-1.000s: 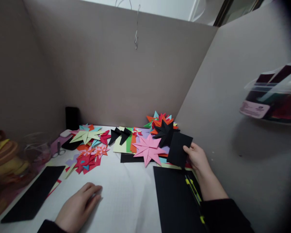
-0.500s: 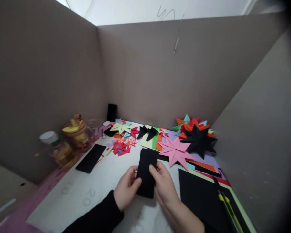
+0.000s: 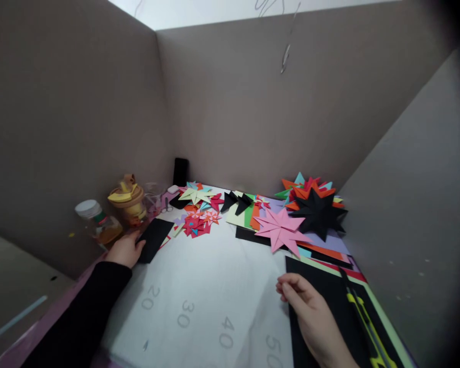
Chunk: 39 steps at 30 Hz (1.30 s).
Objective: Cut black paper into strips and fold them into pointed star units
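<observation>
Black paper rectangles [image 3: 155, 240] lie at the left edge of the white board, and my left hand [image 3: 125, 249] holds them by their left side, thumb on top. Over the left edge of a large black sheet [image 3: 322, 312] hovers my right hand [image 3: 301, 296], its fingers curled together with nothing visible between them. Scissors with yellow-green handles [image 3: 368, 327] rest on that sheet. A pink paper star [image 3: 280, 230] lies on coloured sheets behind, beside a black star [image 3: 318, 213].
A jar with a white lid [image 3: 99, 225] and a yellow-brown cup [image 3: 128, 202] stand at the left by the partition. Small folded stars [image 3: 196, 222] and black folded pieces [image 3: 237, 202] lie at the back. A black phone [image 3: 180, 171] leans in the corner.
The black paper from between both hands has gone to the left with my left hand. My right hand has let go and moved right. The view has shifted slightly.
</observation>
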### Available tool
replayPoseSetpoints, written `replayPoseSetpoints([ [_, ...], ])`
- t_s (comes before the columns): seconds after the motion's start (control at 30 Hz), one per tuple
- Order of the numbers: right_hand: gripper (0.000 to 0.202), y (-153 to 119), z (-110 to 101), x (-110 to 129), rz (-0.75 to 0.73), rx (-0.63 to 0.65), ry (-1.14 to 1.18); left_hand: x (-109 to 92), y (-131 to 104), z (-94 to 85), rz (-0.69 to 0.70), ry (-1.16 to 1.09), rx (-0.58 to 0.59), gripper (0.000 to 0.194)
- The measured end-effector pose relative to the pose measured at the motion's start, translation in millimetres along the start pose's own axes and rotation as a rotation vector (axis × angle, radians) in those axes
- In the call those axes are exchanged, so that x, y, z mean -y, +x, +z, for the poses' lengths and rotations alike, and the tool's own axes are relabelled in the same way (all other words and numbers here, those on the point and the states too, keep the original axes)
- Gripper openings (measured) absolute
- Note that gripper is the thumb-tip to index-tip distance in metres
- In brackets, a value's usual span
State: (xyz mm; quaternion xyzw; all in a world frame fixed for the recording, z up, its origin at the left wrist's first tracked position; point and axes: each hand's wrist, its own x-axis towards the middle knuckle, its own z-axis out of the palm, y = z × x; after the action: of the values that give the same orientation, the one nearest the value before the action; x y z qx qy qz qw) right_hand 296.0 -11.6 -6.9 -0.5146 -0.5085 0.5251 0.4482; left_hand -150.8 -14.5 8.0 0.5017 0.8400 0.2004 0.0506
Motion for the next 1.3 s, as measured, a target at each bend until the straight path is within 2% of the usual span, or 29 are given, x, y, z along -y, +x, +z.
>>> replayPoseSetpoints([
  [0.1,0.031,-9.0,-38.3,5.6,-0.061,-0.06,-0.221,-11.3,-12.6,-3.0,0.116,0.046,-0.015,0.043],
  [0.17,0.032,-13.8,-69.3,9.2,-0.106,-0.172,-0.458,-31.8,-29.2,-1.8,0.247,0.002,0.001,0.042],
  [0.2,0.032,-15.7,-83.9,9.4,-0.117,-0.242,-0.603,-47.3,-41.0,0.9,0.336,-0.098,0.054,0.041],
  [0.27,0.033,-17.6,-108.1,4.8,-0.098,-0.348,-0.879,-87.5,-72.3,11.2,0.445,-0.396,0.267,0.037],
  [0.3,0.035,-17.7,-116.7,0.0,-0.054,-0.376,-1.024,-110.6,-91.0,18.5,0.456,-0.544,0.472,0.039],
  [0.4,0.051,-16.1,-128.3,-21.2,0.139,-0.374,-1.327,-180.1,-147.0,46.8,0.281,-0.924,1.032,0.06],
  [0.43,0.053,-15.9,-128.2,-28.8,0.169,-0.375,-1.354,-200.2,-161.2,57.6,0.189,-0.982,1.137,0.064],
  [0.47,0.052,-16.3,-126.7,-35.8,0.17,-0.383,-1.37,-217.9,-172.0,68.2,0.072,-1.017,1.179,0.068],
  [0.57,0.042,-21.4,-119.9,-50.4,0.116,-0.478,-1.394,-253.9,-185.5,94.4,-0.2,-1.061,1.223,0.067],
  [0.7,0.036,-29.3,-115.4,-54.8,0.074,-0.578,-1.382,-272.2,-187.6,107.8,-0.168,-1.12,1.204,0.055],
  [0.8,0.034,-30.8,-115.3,-52.8,0.084,-0.595,-1.355,-276.2,-192.6,109.7,-0.004,-1.117,1.184,0.044],
  [0.93,0.035,-30.2,-116.4,-50.7,0.096,-0.594,-1.327,-279.0,-204.9,111.9,0.44,-0.938,0.957,0.054],
  [0.97,0.035,-30.2,-116.8,-50.6,0.096,-0.592,-1.32,-281.0,-208.9,112.4,0.508,-0.903,0.936,0.058],
  [1.03,0.036,-30.3,-117.5,-51.2,0.098,-0.592,-1.305,-288.1,-216.6,113.9,0.555,-0.911,0.98,0.066],
  [1.1,0.036,-30.4,-118.1,-52.8,0.099,-0.596,-1.289,-298.7,-221.7,116.9,0.478,-1.033,1.053,0.073],
  [1.17,0.036,-30.4,-119.0,-55.6,0.089,-0.598,-1.27,-309.4,-221.7,122.2,0.289,-1.163,1.087,0.067],
  [1.23,0.037,-30.5,-121.7,-59.5,0.067,-0.6,-1.241,-315.4,-217.1,127.9,0.114,-1.185,1.07,0.055],
  [1.3,0.038,-30.9,-127.5,-63.3,0.033,-0.59,-1.187,-313.8,-210.5,130.7,0.036,-1.137,1.041,0.051],
])
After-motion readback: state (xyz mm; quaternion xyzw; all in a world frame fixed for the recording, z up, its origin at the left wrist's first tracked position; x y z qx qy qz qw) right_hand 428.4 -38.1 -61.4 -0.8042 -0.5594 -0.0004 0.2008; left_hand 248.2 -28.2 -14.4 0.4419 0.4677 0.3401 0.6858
